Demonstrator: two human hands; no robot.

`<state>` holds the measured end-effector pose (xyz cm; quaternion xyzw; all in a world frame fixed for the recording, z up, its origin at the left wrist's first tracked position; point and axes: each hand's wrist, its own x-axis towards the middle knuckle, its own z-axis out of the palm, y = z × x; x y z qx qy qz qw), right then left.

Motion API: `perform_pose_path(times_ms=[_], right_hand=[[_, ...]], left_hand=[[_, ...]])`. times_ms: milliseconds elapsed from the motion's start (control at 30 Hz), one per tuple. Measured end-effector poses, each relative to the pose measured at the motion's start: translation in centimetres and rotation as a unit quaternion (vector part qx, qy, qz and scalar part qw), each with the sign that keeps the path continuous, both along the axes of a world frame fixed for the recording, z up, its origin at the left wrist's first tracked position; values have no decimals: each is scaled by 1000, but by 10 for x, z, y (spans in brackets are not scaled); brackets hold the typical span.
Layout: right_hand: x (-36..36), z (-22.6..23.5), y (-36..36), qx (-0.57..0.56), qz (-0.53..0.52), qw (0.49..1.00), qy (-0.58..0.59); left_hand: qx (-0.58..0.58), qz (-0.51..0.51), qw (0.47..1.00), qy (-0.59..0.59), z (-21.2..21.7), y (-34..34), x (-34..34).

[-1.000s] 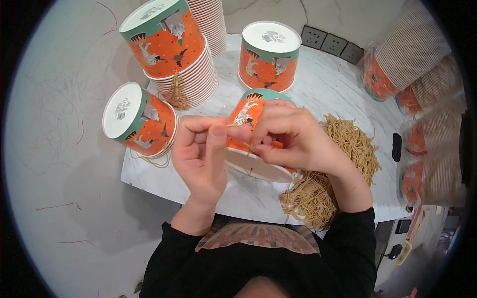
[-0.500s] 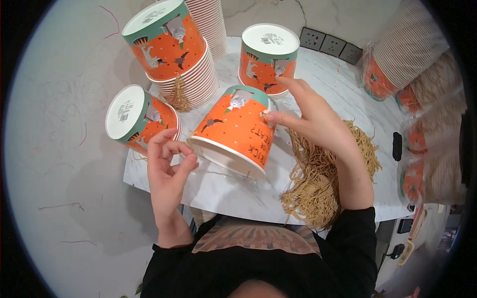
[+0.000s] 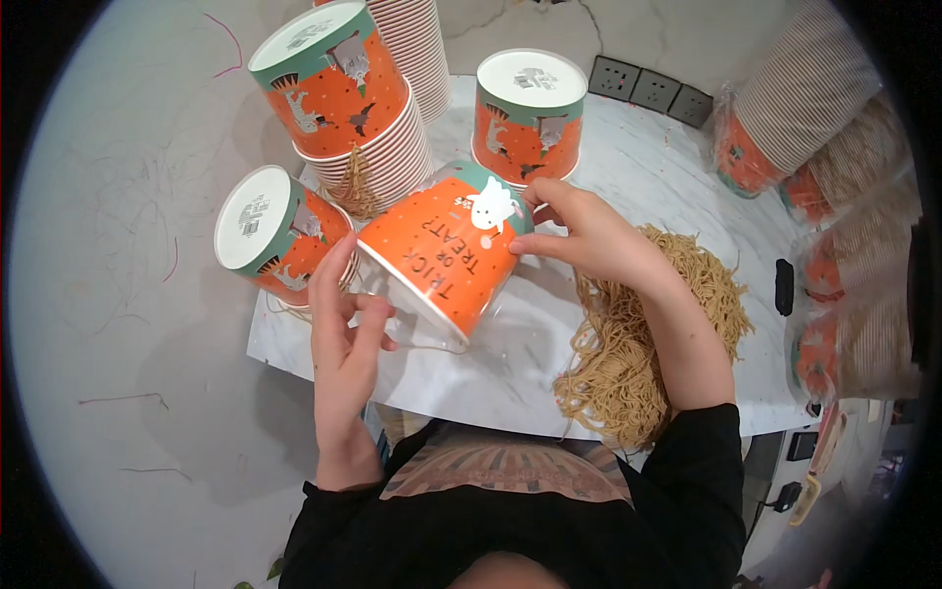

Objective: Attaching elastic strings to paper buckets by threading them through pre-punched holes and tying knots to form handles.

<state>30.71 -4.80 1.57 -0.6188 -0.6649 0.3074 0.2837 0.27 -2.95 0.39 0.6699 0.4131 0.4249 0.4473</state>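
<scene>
Logging the surface first: a white marble-patterned desk [image 3: 628, 187], its near edge running just above my torso, standing on a pale grey floor [image 3: 108, 324] strewn with thin stray threads. At the desk's far edge I note a row of grey wall sockets [image 3: 650, 88].

Item in hand: an orange paper bucket [image 3: 446, 250] with a teal rim band, tipped on its side above the desk's near left part. My right hand [image 3: 579, 236] pinches its teal end between thumb and fingers. My left hand [image 3: 343, 324] sits at the bucket's open lower rim, fingers loosely curled and touching a thin strand there; I cannot tell whether it truly grips it.

Other stock: a lidded bucket [image 3: 530, 118] at the far centre, another lidded bucket [image 3: 275, 236] at the left edge, and a tall stack of nested buckets [image 3: 368, 128] at the far left corner. A heap of tan string [image 3: 638, 344] lies at the near right.

Hard to make out: bagged cup stacks [image 3: 814, 108] at the right edge, blurred by wrapping and lens bend; a small black object [image 3: 784, 287] beside them, unidentifiable.
</scene>
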Motion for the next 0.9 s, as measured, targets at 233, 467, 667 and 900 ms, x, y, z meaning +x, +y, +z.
perform_pose_path(times_ms=[233, 467, 667, 900], right_hand=[[-15, 29, -11, 256, 41, 953, 155], [-21, 62, -37, 373, 88, 924, 12], [-34, 56, -35, 473, 85, 876, 41], [-25, 36, -21, 407, -8, 904, 128]], left_hand=[[-45, 31, 980, -189, -6, -14, 20], [-294, -101, 865, -393, -30, -10, 6], [-187, -130, 857, -461, -27, -2, -19], [-130, -48, 801, -582, -1, 47, -124]])
